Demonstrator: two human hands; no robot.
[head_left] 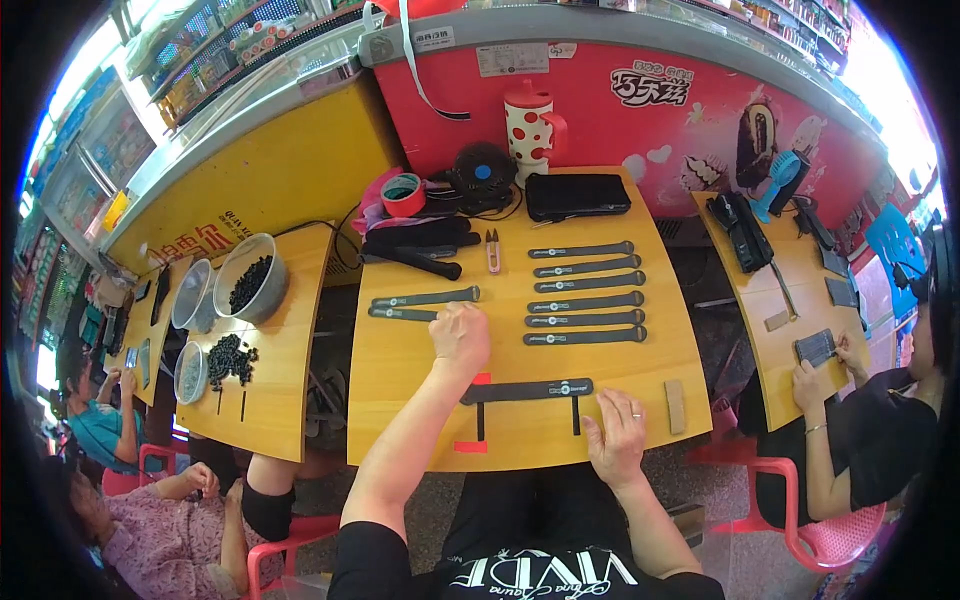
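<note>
My left hand [461, 338] is closed over the end of a short dark grey strap [403, 313] on the left of the table, hiding that end. A second grey strap [425, 298] lies just beyond it. In front of me another dark strap [527, 390] lies crosswise over black tape marks [576, 417]. My right hand [615, 436], with a ring, rests open near this strap's right end, thumb apart and holding nothing. Several matching straps [585, 307] are lined up in a column on the right half of the table.
Pink-handled thread snips [493, 251], black straps [412, 250], red tape [403, 195], a black fan [483, 176], a dotted tumbler [530, 130] and a black pouch [577, 196] stand at the back. A brown strip [675, 407] lies right. People sit at both side tables; the left holds tubs [250, 277].
</note>
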